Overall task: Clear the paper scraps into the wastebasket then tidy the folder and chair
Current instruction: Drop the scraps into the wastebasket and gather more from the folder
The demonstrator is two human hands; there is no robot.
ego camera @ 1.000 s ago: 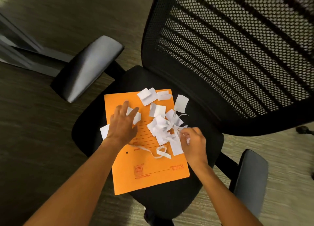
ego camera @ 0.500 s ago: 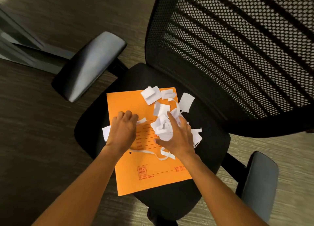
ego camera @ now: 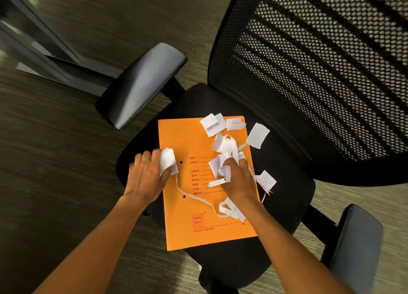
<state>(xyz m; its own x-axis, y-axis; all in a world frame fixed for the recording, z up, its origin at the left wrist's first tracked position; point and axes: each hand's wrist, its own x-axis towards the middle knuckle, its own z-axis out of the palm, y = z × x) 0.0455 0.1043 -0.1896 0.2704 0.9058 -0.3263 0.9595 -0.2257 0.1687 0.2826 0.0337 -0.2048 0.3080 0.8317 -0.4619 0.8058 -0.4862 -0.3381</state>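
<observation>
Head view: an orange folder [ego camera: 194, 205] is laid flat on the black seat of the office chair [ego camera: 287, 216]. White paper scraps [ego camera: 223, 143] are scattered over it. A scrap is pinched by the left hand [ego camera: 148, 176]; a crumpled bunch is clutched by the right hand [ego camera: 238, 181].

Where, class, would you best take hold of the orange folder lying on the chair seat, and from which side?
Grip the orange folder at its near bottom edge, coming from the person's side. That bare strip overhangs toward the front of the chair seat and carries no paper scraps, so it likely lifts flat without spilling them.
</observation>
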